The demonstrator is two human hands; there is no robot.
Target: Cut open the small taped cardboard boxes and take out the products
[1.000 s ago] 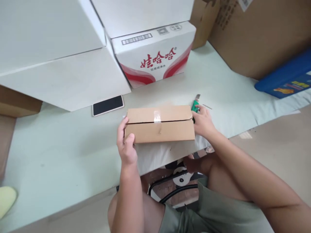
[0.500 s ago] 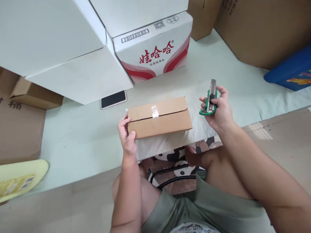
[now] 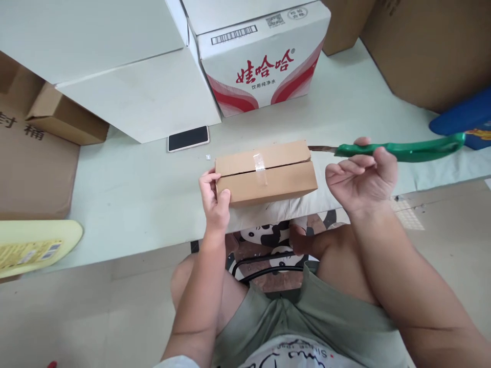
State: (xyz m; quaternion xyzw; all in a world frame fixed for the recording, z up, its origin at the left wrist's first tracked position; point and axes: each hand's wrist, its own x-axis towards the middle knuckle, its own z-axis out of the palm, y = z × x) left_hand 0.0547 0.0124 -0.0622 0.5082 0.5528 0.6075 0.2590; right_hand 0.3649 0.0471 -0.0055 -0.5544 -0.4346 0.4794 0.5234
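A small brown cardboard box lies near the table's front edge, a strip of clear tape across its top seam. My left hand grips its left end, thumb in front and fingers at the end. To the right of the box, my right hand holds a green utility knife between thumb and fingers. The blade points left, with its tip at the box's right end; whether it touches, I cannot tell.
A phone lies behind the box on the pale green tablecloth. White cartons stand at the back. Large brown cartons and a blue container are at right, a yellow container at left.
My right hand has turned the knife from pointing away to pointing left, its blade now at the box's right end. My left hand still grips the box. The camera view has shifted.
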